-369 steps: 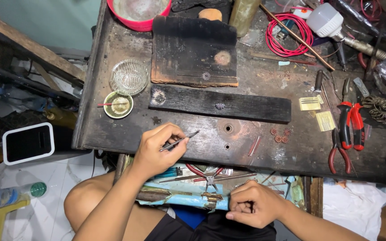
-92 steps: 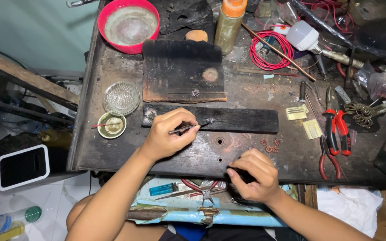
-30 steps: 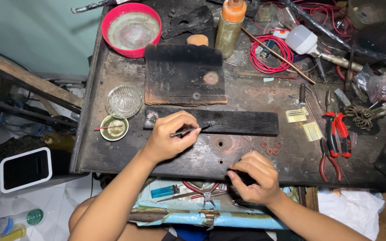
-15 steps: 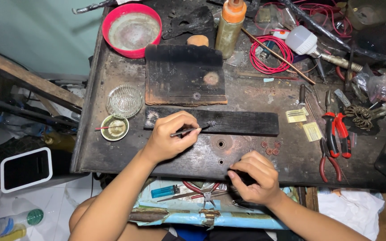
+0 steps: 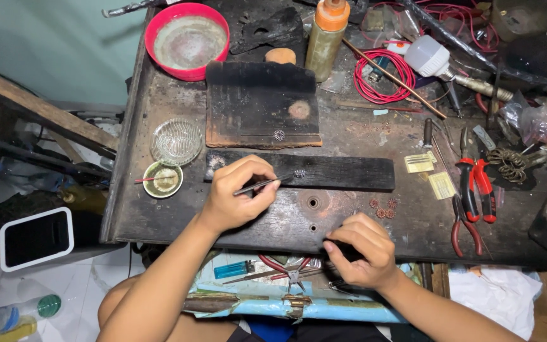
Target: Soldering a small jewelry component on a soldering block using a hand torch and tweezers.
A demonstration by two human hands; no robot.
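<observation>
My left hand [image 5: 238,195] grips thin metal tweezers [image 5: 262,184], whose tips point right toward a tiny round filigree piece [image 5: 299,173] lying on a long charred wooden strip [image 5: 349,173]. My right hand [image 5: 359,248] rests at the front edge of the dark workbench [image 5: 159,218], fingers curled over something small that I cannot make out. A second small round piece [image 5: 279,134] lies on the burnt square block [image 5: 262,104] behind the strip. Several small coppery pieces [image 5: 383,209] sit just above my right hand.
A red bowl [image 5: 188,42], a ribbed glass dish [image 5: 176,140] and a small green cup [image 5: 163,179] stand at the left. An orange-capped bottle [image 5: 326,35], red wire [image 5: 381,79], red-handled pliers [image 5: 470,196] and other tools crowd the back and right. An open drawer [image 5: 273,297] holds tools below.
Since twelve seconds ago both hands rose from the drawer edge onto the bench, the tweezers reaching the strip. Over the last second nothing has visibly moved.
</observation>
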